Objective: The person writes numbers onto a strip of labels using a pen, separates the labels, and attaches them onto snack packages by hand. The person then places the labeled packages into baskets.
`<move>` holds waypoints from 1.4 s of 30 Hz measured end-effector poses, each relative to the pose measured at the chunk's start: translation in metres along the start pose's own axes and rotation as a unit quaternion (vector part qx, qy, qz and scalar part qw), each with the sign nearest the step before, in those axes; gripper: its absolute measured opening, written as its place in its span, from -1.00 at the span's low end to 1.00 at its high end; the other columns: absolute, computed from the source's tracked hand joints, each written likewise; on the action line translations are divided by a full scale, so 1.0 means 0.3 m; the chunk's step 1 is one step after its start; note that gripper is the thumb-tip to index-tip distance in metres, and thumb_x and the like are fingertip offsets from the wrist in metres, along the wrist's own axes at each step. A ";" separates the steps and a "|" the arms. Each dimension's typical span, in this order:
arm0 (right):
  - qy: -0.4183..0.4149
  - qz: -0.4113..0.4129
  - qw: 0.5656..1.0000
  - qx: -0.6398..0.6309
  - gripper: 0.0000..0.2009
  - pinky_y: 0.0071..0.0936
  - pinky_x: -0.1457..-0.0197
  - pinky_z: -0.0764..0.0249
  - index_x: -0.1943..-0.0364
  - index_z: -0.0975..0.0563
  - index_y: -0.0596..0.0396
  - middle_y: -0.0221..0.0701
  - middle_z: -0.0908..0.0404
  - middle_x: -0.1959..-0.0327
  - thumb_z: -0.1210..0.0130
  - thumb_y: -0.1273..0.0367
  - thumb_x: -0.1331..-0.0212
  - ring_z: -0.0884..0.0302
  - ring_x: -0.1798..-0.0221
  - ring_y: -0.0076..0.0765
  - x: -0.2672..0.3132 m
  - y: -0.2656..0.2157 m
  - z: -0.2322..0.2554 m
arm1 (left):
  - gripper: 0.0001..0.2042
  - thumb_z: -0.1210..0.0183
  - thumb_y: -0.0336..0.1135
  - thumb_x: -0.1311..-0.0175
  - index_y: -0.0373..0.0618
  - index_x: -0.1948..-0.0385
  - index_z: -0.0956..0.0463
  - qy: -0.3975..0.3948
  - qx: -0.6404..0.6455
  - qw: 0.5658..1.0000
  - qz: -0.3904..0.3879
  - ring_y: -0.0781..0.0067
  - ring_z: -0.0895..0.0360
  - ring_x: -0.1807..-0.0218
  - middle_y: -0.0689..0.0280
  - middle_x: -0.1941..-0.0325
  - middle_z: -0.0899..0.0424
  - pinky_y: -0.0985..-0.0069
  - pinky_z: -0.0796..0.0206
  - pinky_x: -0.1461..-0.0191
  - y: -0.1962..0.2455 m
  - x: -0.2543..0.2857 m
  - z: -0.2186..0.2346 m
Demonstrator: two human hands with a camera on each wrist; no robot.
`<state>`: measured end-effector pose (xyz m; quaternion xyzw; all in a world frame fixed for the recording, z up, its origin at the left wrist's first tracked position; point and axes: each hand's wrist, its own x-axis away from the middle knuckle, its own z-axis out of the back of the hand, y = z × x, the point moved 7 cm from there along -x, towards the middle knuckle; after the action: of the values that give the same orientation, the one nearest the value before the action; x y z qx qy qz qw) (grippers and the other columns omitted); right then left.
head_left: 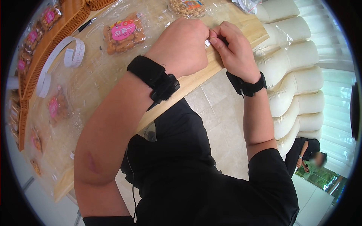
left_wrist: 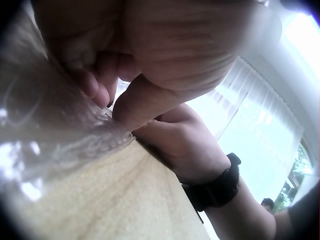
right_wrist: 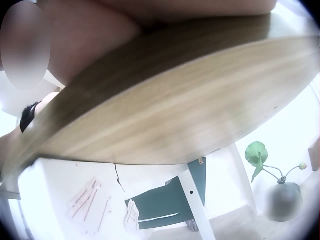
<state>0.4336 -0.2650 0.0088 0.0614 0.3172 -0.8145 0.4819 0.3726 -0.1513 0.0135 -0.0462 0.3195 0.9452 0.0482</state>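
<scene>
My left hand [head_left: 181, 47] is curled over the front edge of the wooden table, back of the hand up. In the left wrist view its thumb and fingers pinch the crinkled edge of clear plastic film [left_wrist: 75, 135]. My right hand [head_left: 235, 49] meets it from the other side, thumb and forefinger pinched together at the same edge, its fingertips partly hidden behind the left thumb in the left wrist view. A small white scrap [head_left: 207, 43] shows between the two hands. A bag of nuts [head_left: 187, 8] lies just beyond them.
A clear snack pack with a pink label [head_left: 123, 32] and a curled white measuring tape [head_left: 73, 54] lie on the table [head_left: 203, 77]. Wicker trays [head_left: 27, 81] with more packs line the far left. A cream padded seat [head_left: 298, 75] stands at right, with a person [head_left: 303, 154] behind.
</scene>
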 end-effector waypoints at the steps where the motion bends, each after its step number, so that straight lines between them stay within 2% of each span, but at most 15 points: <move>1: 0.001 0.000 1.000 0.000 -0.91 -0.21 0.17 -0.37 0.35 -0.55 0.14 -0.26 -0.52 0.40 -0.18 0.41 -0.21 -0.46 0.24 -0.02 0.001 -0.001 0.002 | -0.68 -0.23 -0.44 -0.14 -0.19 0.03 -0.62 -0.007 -0.003 1.000 0.008 -0.10 -0.62 0.22 -0.06 0.33 -0.66 0.16 -0.46 0.10 -0.002 -0.001 -0.001; 11: 0.002 0.014 0.999 -0.039 -0.93 -0.21 0.16 -0.36 0.35 -0.53 0.13 -0.26 -0.51 0.39 -0.19 0.46 -0.17 -0.44 0.24 -0.02 0.014 -0.002 0.011 | -0.65 -0.23 -0.42 -0.15 -0.16 -0.02 -0.61 -0.007 -0.011 1.000 -0.004 -0.07 -0.61 0.26 -0.02 0.37 -0.65 0.20 -0.46 0.13 -0.001 -0.001 -0.002; 17: 0.000 0.014 0.999 -0.049 -0.93 -0.20 0.15 -0.36 0.34 -0.52 0.13 -0.26 -0.51 0.38 -0.18 0.46 -0.16 -0.42 0.24 -0.01 0.018 -0.001 0.016 | -0.59 -0.23 -0.39 -0.16 -0.14 -0.11 -0.59 -0.010 -0.007 1.000 0.016 0.03 -0.62 0.29 0.03 0.37 -0.65 0.26 -0.47 0.14 -0.002 0.005 -0.001; 19: 0.002 0.017 0.998 -0.052 -0.92 -0.20 0.14 -0.35 0.34 -0.52 0.13 -0.26 -0.51 0.38 -0.18 0.45 -0.16 -0.42 0.24 -0.01 0.019 -0.002 0.019 | -0.79 -0.27 -0.44 0.00 -0.34 0.31 -0.62 0.017 0.022 1.000 0.005 -0.12 -0.64 0.18 -0.09 0.39 -0.66 0.15 -0.48 0.04 0.009 0.007 0.013; 20: 0.001 0.018 0.998 -0.054 -0.92 -0.19 0.14 -0.35 0.34 -0.52 0.13 -0.25 -0.51 0.38 -0.19 0.45 -0.16 -0.42 0.23 -0.01 0.020 -0.002 0.021 | -0.79 -0.27 -0.44 0.00 -0.34 0.31 -0.62 0.017 0.019 1.000 0.006 -0.12 -0.64 0.18 -0.09 0.39 -0.66 0.15 -0.48 0.04 0.008 0.008 0.013; 22: 0.005 0.020 0.998 -0.059 -0.92 -0.19 0.14 -0.35 0.34 -0.52 0.13 -0.25 -0.51 0.38 -0.19 0.45 -0.16 -0.42 0.23 0.00 0.023 -0.003 0.023 | -0.54 -0.23 -0.36 -0.17 -0.12 -0.17 -0.56 -0.010 -0.006 1.000 0.014 0.07 -0.62 0.30 0.06 0.38 -0.65 0.28 -0.48 0.13 -0.005 0.007 0.001; 28: 0.027 -0.027 0.987 -0.154 -0.95 -0.31 0.11 -0.37 0.32 -0.50 0.14 -0.32 -0.45 0.39 -0.13 0.47 -0.23 -0.42 0.23 -0.15 0.045 0.037 0.033 | -0.48 -0.23 -0.37 -0.16 -0.13 -0.24 -0.50 0.005 -0.001 1.000 -0.001 0.18 -0.61 0.37 0.09 0.43 -0.62 0.33 -0.47 0.19 -0.012 0.005 -0.007; 29: 0.039 -0.045 0.981 -0.186 -0.96 -0.39 0.11 -0.37 0.30 -0.49 0.13 -0.38 -0.46 0.37 -0.11 0.47 -0.27 -0.42 0.23 -0.26 0.047 0.050 0.036 | -0.48 -0.23 -0.37 -0.16 -0.13 -0.24 -0.50 0.005 -0.009 1.000 -0.004 0.18 -0.61 0.37 0.09 0.43 -0.62 0.33 -0.47 0.19 -0.010 0.003 -0.008; 30: 0.051 -0.065 0.972 -0.219 -0.96 -0.46 0.11 -0.37 0.27 -0.49 0.13 -0.43 -0.46 0.36 -0.09 0.47 -0.32 -0.42 0.23 -0.38 0.052 0.062 0.036 | -0.56 -0.24 -0.39 -0.14 -0.18 -0.13 -0.57 0.017 -0.009 1.000 -0.006 0.23 -0.60 0.40 0.10 0.34 -0.67 0.37 -0.46 0.23 -0.008 0.005 -0.006; 31: 0.059 -0.063 0.971 -0.224 -0.96 -0.46 0.11 -0.37 0.27 -0.49 0.13 -0.43 -0.46 0.36 -0.09 0.47 -0.32 -0.42 0.23 -0.38 0.056 0.068 0.035 | -0.64 -0.24 -0.41 -0.13 -0.23 -0.02 -0.63 0.028 -0.009 1.000 -0.007 0.28 -0.59 0.43 0.10 0.26 -0.72 0.40 -0.45 0.26 -0.005 0.007 -0.003; 32: 0.063 -0.091 0.956 -0.272 -0.96 -0.52 0.12 -0.37 0.25 -0.48 0.12 -0.48 -0.48 0.33 -0.07 0.46 -0.35 -0.42 0.23 -0.48 0.060 0.089 0.023 | -0.64 -0.24 -0.41 -0.13 -0.23 -0.02 -0.63 0.026 -0.019 0.999 -0.008 0.28 -0.59 0.43 0.10 0.26 -0.72 0.40 -0.45 0.26 -0.002 0.011 -0.004; 34: 0.077 -0.111 0.936 -0.324 -0.96 -0.58 0.13 -0.37 0.23 -0.48 0.12 -0.52 -0.51 0.31 -0.06 0.45 -0.39 -0.42 0.24 -0.58 0.056 0.113 0.015 | -0.87 -0.25 -0.45 -0.12 -0.32 0.35 -0.66 0.027 0.034 0.999 0.000 0.41 -0.57 0.47 0.14 -0.02 -0.73 0.46 -0.43 0.32 0.004 0.009 0.005; 35: 0.066 -0.125 0.930 -0.339 -0.95 -0.61 0.13 -0.38 0.23 -0.48 0.11 -0.54 -0.53 0.29 -0.05 0.45 -0.40 -0.42 0.24 -0.63 0.057 0.123 0.005 | -0.87 -0.25 -0.45 -0.12 -0.32 0.35 -0.66 0.026 0.025 0.999 -0.002 0.41 -0.57 0.47 0.14 -0.02 -0.73 0.46 -0.43 0.32 0.008 0.012 0.006; 37: 0.059 -0.133 0.923 -0.356 -0.95 -0.63 0.12 -0.39 0.22 -0.48 0.11 -0.55 -0.55 0.27 -0.04 0.45 -0.41 -0.43 0.24 -0.67 0.054 0.138 -0.001 | -0.84 -0.27 -0.46 -0.11 -0.36 0.58 -0.54 0.097 0.090 0.990 -0.052 0.50 -0.55 0.50 0.18 -0.22 -0.65 0.52 -0.41 0.34 0.050 0.029 0.059; 42: 0.063 -0.127 0.884 -0.446 -0.94 -0.68 0.11 -0.38 0.25 -0.49 0.11 -0.60 -0.54 0.30 -0.11 0.44 -0.36 -0.44 0.24 -0.70 0.054 0.150 0.012 | -0.85 -0.28 -0.45 -0.11 -0.37 0.53 -0.55 0.179 0.064 0.981 -0.038 0.58 -0.53 0.49 0.20 -0.18 -0.67 0.56 -0.40 0.34 0.108 0.148 0.217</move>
<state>0.4629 -0.2942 -0.0155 -0.1497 0.6814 -0.6358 0.3302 0.3210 -0.1345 0.0793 -0.2233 0.3810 0.8967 0.0290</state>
